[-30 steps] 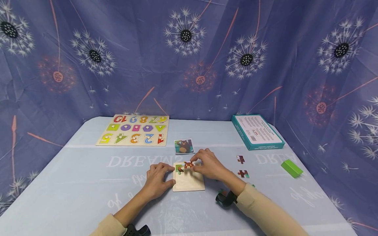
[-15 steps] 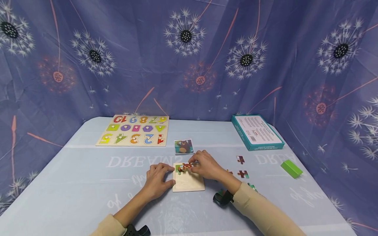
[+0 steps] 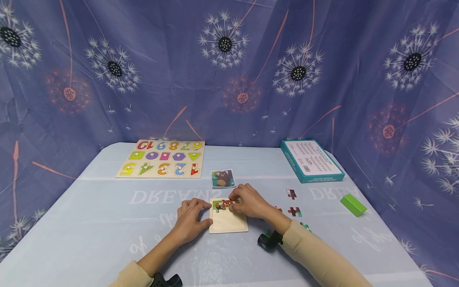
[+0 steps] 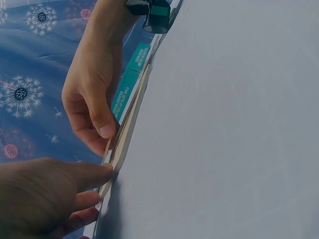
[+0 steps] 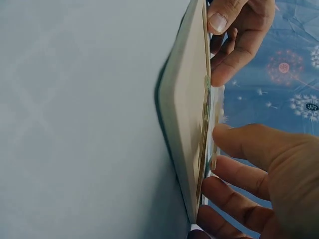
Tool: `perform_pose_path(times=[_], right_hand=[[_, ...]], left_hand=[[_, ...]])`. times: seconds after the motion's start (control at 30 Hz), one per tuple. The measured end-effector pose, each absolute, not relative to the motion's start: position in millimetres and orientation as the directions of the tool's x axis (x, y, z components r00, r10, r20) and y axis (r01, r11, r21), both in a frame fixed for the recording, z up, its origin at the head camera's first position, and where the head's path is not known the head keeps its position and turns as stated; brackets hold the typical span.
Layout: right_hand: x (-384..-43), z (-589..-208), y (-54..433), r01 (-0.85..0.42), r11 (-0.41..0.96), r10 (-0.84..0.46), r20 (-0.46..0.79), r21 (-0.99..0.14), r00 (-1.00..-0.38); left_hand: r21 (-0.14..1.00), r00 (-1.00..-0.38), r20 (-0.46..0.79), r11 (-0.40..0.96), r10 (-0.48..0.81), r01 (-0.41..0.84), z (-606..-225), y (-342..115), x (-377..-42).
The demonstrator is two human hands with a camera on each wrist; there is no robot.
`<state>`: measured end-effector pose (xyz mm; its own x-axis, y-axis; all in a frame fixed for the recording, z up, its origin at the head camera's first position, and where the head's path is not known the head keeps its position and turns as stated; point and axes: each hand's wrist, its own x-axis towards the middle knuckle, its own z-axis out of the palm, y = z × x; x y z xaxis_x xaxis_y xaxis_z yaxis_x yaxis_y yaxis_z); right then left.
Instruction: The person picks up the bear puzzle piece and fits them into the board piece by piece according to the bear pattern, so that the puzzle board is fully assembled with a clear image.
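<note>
puzzle piece, right fingers pinching it, left fingers spread against board, cloth reading "dreams"

- Head: above the tabletop, near edge, facing forward and down.
- Left wrist: close, low, toward far right corner.
- Right wrist: close, low; both share the wooden board.

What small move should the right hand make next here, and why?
Probably nudge the brown knobbed jigsaw piece into line with the green-and-brown corner jigsaw piece and press it down. The right hand pinches it right beside that piece on the pale square wooden tray, while the left hand touches the tray's left edge. Whether it is already seated is unclear.
</note>
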<state>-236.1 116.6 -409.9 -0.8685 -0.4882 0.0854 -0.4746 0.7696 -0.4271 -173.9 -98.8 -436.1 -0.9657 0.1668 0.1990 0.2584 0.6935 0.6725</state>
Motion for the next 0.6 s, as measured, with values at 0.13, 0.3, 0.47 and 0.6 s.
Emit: perform_pose_path(times=[0.13,0.3,0.47,0.6], right_hand=[[-236.1,-410.5,116.2,-0.469,0.772,-0.485,0.079,-0.429,-0.871],[-237.2,-412.1,115.7,-0.469,0.783,-0.481,0.08,-0.409,-0.873],[-237.3,-413.2,115.2,-0.474,0.789,-0.481,0.087,-0.391,-0.872],[-236.8,-413.6,115.3,-0.483,0.788,-0.487,0.093,-0.383,-0.868]], left_hand=[[0.667,-0.968,0.191,0.702,0.165,0.252,-436.0,-98.5,-174.5],[0.66,-0.969,0.183,0.71,0.165,0.245,-434.1,-97.8,-174.5],[0.652,-0.97,0.176,0.718,0.169,0.244,-431.7,-97.1,-174.6],[0.648,-0.971,0.181,0.724,0.158,0.239,-430.9,-96.4,-176.5]])
